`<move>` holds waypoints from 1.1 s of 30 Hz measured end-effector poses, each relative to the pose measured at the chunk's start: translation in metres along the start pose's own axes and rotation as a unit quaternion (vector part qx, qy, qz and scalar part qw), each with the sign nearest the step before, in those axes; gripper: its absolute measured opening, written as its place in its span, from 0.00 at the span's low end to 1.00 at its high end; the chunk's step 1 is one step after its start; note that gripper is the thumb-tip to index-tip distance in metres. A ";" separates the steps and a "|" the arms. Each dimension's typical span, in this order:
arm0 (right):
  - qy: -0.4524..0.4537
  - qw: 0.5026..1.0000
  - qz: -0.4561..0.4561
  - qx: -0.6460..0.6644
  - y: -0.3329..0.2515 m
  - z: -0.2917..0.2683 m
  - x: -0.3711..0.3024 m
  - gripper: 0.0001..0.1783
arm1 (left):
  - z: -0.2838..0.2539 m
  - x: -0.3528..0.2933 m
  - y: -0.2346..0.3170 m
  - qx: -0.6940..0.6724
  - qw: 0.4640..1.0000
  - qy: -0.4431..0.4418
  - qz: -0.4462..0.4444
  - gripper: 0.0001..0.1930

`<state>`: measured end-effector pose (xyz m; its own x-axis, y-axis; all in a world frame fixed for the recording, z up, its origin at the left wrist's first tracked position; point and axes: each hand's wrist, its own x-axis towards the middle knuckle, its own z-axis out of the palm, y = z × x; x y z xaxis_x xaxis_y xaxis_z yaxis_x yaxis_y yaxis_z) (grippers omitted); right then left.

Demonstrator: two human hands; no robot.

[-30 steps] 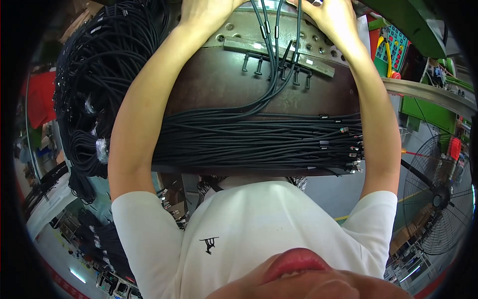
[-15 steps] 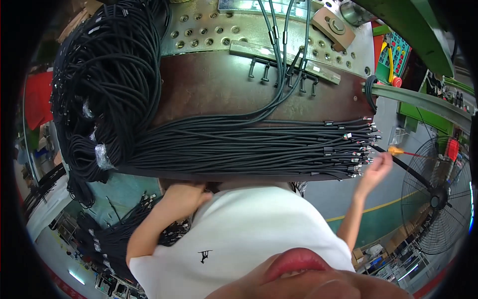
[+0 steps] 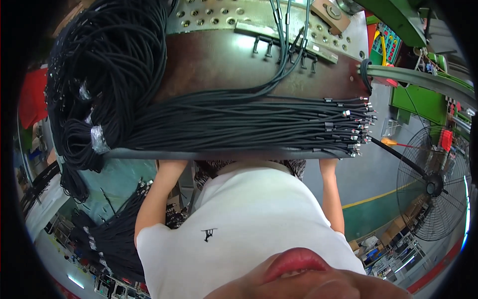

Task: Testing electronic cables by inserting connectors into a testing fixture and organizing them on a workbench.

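Under the near edge of the workbench (image 3: pixel 214 153), both my forearms go out of sight. My left hand and my right hand are hidden beneath that edge, so I cannot tell whether their fingers are spread, pressed together or pinching anything. Left forearm (image 3: pixel 158 192) meets the edge left of the middle; right forearm (image 3: pixel 331 192) meets it toward the right end. On the bench top, just above, lies a flat bundle of black cables (image 3: pixel 239 124) running along the near edge, metal-tipped ends (image 3: pixel 356 127) fanned at the right edge. A thick coil of cables (image 3: pixel 104 74) hangs over the left edge. Three cables climb to a metal bracket (image 3: pixel 289 37) at the far edge.
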<state>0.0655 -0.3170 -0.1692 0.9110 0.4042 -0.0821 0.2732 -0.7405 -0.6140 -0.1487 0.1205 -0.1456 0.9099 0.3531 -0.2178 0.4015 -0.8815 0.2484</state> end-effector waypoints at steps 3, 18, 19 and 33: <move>0.027 0.998 -0.030 -0.045 0.005 0.003 0.000 0.18 | 0.002 0.003 -0.002 0.016 1.000 0.016 0.020 0.22; -0.254 0.936 0.052 -0.237 -0.086 -0.081 0.021 0.17 | -0.071 -0.001 0.067 -0.035 0.987 -0.063 0.143 0.20; -0.303 0.942 0.024 -0.144 -0.091 -0.096 0.022 0.19 | -0.103 0.012 0.085 -0.139 0.923 -0.349 0.086 0.25; 0.127 0.870 -0.423 0.217 -0.143 -0.035 0.221 0.40 | -0.114 0.095 0.173 0.009 0.969 0.106 0.223 0.34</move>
<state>0.2385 -0.1407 -0.0722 0.4947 0.5328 0.6866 0.7873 0.0599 -0.6137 0.0190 0.0372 -0.0157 0.9943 -0.0087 0.1061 -0.0358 -0.9659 0.2564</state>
